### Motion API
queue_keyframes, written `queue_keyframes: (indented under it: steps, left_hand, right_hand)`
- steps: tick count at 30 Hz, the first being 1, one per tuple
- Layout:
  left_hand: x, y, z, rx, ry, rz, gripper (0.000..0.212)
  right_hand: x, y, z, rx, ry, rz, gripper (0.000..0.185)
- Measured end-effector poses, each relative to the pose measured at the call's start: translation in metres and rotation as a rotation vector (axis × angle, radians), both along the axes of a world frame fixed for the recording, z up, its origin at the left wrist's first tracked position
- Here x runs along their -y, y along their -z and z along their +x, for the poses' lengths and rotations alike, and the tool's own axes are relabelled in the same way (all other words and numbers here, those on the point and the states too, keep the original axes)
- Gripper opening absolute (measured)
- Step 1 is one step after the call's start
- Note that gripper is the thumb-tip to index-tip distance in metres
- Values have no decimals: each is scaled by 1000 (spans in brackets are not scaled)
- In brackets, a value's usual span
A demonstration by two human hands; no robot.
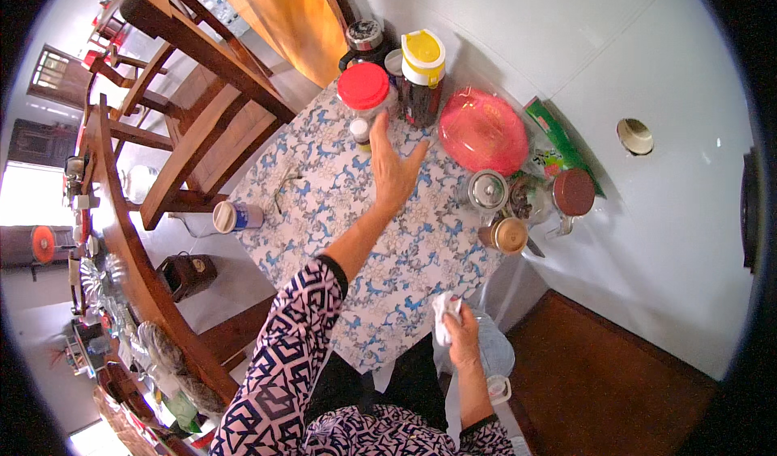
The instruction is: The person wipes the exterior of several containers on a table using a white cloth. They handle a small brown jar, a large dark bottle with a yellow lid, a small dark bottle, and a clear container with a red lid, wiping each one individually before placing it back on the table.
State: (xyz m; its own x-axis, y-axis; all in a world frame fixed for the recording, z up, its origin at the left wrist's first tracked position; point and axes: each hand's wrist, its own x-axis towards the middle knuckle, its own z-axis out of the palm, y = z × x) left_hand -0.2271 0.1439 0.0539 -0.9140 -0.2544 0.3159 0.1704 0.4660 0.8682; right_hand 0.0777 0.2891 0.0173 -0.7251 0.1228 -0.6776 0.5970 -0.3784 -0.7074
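Note:
My left hand (393, 171) is stretched over the table with its fingers apart, close to a small white-capped jar (360, 132) and just below a clear jar with a red lid (364, 87). Whether a fingertip touches either jar, I cannot tell. A crumpled white cloth or tissue (446, 317) is held in my right hand (462, 337), low beside the table's near right edge. Under my left arm lies a floral tablecloth (328, 183). Eyeglasses (284, 188) rest on it, left of my left hand.
A yellow-lidded container (423, 61) and a black flask (365, 37) stand at the back. Along the wall are a red plate (484, 131) in plastic, a green box (561, 140) and several lidded jars (487, 191). A white-lidded canister (237, 217) is at the left edge, near wooden chairs (200, 146).

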Motion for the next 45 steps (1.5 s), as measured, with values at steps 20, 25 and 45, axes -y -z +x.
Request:
queue_keyframes:
  steps: [20,25,45]
  left_hand:
    - [-9,-38,-35,-129,67,73,69]
    - [42,-70,58,65,210,466,63]
    - [144,-158,331,268,214,1136,72]
  right_hand:
    - [3,-34,13,77,-68,124,39]
    - [5,-64,2,-24,-96,277,42]
    - [179,-243,-17,-1009,-307,563,30]
